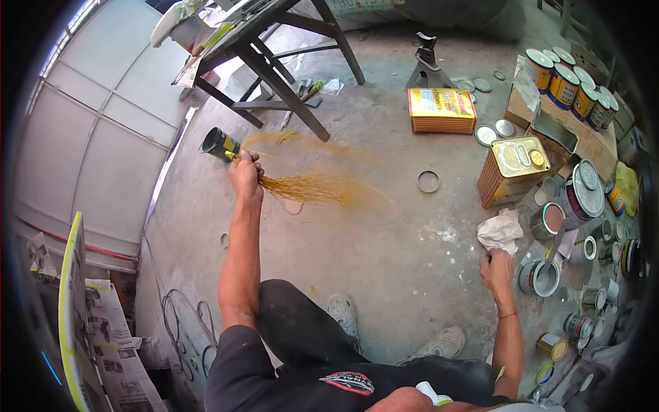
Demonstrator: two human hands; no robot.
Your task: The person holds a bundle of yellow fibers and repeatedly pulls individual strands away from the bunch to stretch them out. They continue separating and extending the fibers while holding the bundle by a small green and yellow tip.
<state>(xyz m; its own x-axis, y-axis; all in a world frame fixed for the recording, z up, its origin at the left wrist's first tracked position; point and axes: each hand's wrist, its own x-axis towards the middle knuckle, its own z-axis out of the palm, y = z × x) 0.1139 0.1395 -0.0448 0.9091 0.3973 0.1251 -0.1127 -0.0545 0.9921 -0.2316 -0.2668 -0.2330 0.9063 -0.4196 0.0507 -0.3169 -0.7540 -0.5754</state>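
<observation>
My left hand (pixel 246 175) is stretched out over the floor, closed on a dark green can (pixel 220 144) with a yellow patch on its side. The can lies tilted, its rim turned to the left. From beside this hand a fan of thin yellow-brown streaks (pixel 309 187), like flung liquid, spreads to the right and blurs at its far end. Another yellow-brown streak arcs farther back. My right hand (pixel 497 269) is low at the right, fingers closed at the lower edge of a crumpled white rag (pixel 500 230). Opened paint cans (pixel 539 279) stand just right of it.
A yellow thinner tin (pixel 443 110) lies near the back, and a square metal tin (pixel 515 165) stands at the right. Labelled cans (pixel 564 86) sit on cardboard behind it. A dark wooden trestle (pixel 281 79) stands back left. A ring-shaped lid (pixel 428 181) is on the concrete floor.
</observation>
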